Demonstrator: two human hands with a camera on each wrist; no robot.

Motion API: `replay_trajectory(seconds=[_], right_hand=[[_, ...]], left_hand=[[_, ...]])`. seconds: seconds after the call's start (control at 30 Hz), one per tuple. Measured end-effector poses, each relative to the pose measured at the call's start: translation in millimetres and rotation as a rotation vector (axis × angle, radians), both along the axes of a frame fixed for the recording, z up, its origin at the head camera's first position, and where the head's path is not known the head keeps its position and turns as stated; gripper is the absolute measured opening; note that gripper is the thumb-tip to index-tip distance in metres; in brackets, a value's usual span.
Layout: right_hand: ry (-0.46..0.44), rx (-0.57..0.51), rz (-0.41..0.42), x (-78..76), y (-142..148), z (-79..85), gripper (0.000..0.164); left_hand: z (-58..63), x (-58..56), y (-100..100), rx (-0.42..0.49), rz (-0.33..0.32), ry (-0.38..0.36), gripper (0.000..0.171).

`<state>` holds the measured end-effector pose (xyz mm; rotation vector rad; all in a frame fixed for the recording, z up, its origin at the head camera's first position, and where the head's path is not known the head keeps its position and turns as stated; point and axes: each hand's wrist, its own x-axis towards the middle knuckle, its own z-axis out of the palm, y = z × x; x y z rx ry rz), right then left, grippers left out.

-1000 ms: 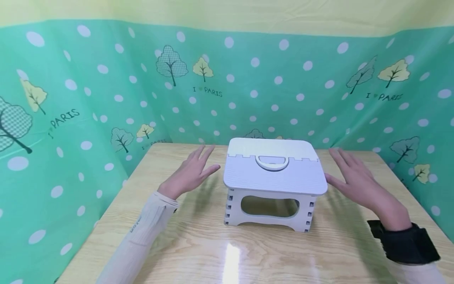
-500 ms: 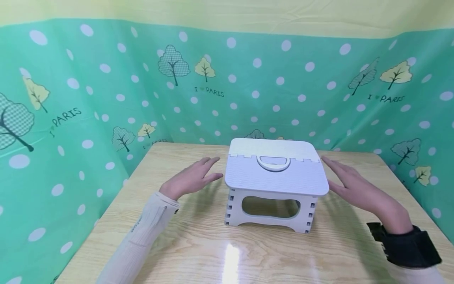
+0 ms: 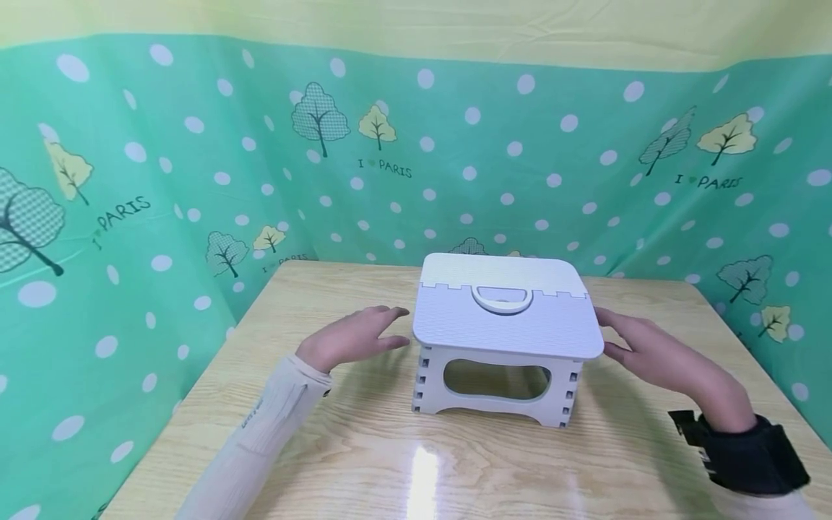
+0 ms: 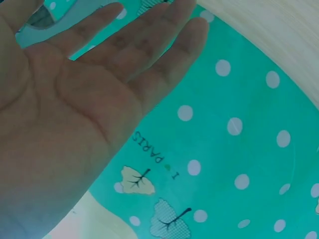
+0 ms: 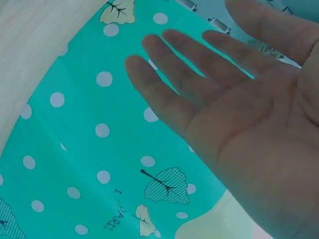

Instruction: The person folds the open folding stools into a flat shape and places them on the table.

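Note:
A white folding step stool stands upright and unfolded on the wooden table, its D-shaped handle lying in the middle of the top. My left hand is just off the stool's left edge, fingers extended toward it and thumb apart. On the other side my right hand reaches in, its fingertips right at the stool's right edge. The left wrist view shows the left palm bare, with fingers spread. In the right wrist view the right palm is bare too, fingers slightly bent.
The wooden table reaches back to a green dotted curtain printed with trees, which hangs behind it and along both sides. A black band wraps the right wrist.
Both hands have lowered beside the stool, the left moving slightly toward it. The right fingertips have come down to its edge. The stool stays in place.

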<state>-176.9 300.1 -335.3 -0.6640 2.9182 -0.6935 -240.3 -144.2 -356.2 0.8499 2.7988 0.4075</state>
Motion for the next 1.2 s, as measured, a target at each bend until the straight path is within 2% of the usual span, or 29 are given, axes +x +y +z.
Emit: replay_trajectory(seconds=[0.23,0.43,0.6,0.8,0.97,1.2], right_hand=[[-0.055,-0.022,0.011,3.5,-4.1,-2.5,0.061],[-0.076,-0.026,0.013,3.8,-6.7,-4.7,0.065],[-0.081,-0.021,0.019,3.3,-7.6,-6.9,0.062],[-0.127,-0.020,0.040,1.5,-8.1,-13.2,0.064],[-0.175,-0.032,0.089,2.1,-10.8,-17.2,0.072],[-0.332,-0.151,0.219,7.2,-16.2,-19.1,0.085]], left_hand=[[-0.2,7.1,8.4,-0.003,-0.042,-0.024,0.060],[-4.6,9.0,12.3,-0.033,-0.034,-0.023,0.061],[-10.9,9.2,14.5,-0.027,-0.066,-0.016,0.062],[-12.5,12.8,16.3,-0.033,-0.061,-0.046,0.064],[-13.1,16.0,18.1,-0.005,-0.081,-0.076,0.065],[-14.2,21.0,19.5,0.018,-0.104,-0.145,0.068]])
